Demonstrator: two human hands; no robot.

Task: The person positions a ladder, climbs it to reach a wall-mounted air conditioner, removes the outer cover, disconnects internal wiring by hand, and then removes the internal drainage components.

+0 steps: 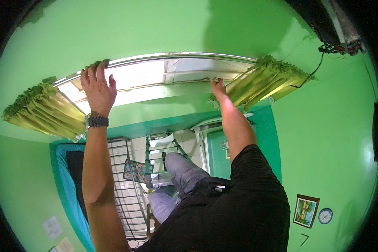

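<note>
My left hand (pixel 99 89), with a dark watch (pixel 98 121) on its wrist, is raised to the curtain rod (pixel 155 57) over the window. Its fingers are stretched out, the tips at the rod, and the thumb stands apart. My right hand (pixel 219 87) is up in front of the window, beside the inner edge of the right green curtain (pixel 256 84). Its fingers are bent; whatever they hold, if anything, is too small to make out. The left green curtain (pixel 46 110) hangs gathered at the rod's left end.
Below me stands a ladder (pixel 159 179), my legs against it. A metal rack (pixel 124 180) and a blue-edged mattress (pixel 69 168) are left of it; a green folding table (pixel 218 147) leans right. Cables (pixel 319 63) hang at upper right. A framed picture (pixel 305 211) and clock (pixel 325 216) are on the wall.
</note>
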